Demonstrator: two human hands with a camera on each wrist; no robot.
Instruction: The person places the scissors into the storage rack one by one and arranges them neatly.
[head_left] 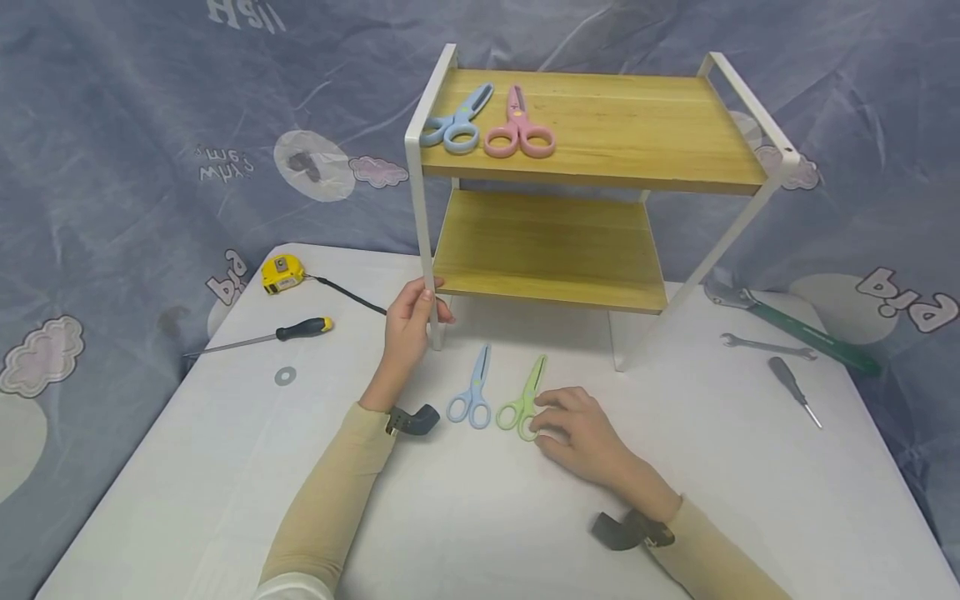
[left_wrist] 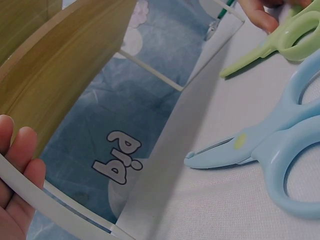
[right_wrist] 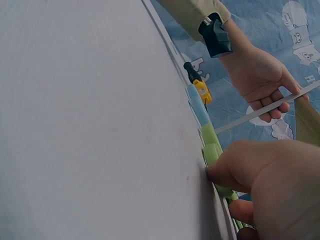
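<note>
The person stands at a white worktop (head_left: 480, 533) with a two-level wooden rack (head_left: 600, 125) on it. The left hand (head_left: 408, 321) holds the front left leg of the rack (head_left: 426, 250); its grip is curled around the thin white bar, with the fingers (left_wrist: 22, 150) lying against it, as the left wrist view shows. The right hand (head_left: 577, 433) rests on the worktop at the handle rings of the green scissors (head_left: 523, 398). Its grip is bent and pinching the green handle, the fingertips (right_wrist: 220, 175) pressing it down on the surface.

The green scissors lie flat in front of the rack, the blades pointing away from the person. Just beside them, on their left, lie light blue scissors (head_left: 472, 392) in the same direction; nothing touches this pair. Both pairs are between the two hands.

On the top shelf of the rack lie another blue pair (head_left: 457, 121) and a pink pair (head_left: 519, 129), side by side near the left end.

At the left of the worktop there are a yellow tape measure (head_left: 282, 273), a screwdriver with a black and yellow handle (head_left: 277, 335) and a small metal washer (head_left: 285, 376). At the right are a green-handled wrench (head_left: 795, 327), a small spanner (head_left: 765, 345) and a dark awl-like tool (head_left: 793, 390)
</note>
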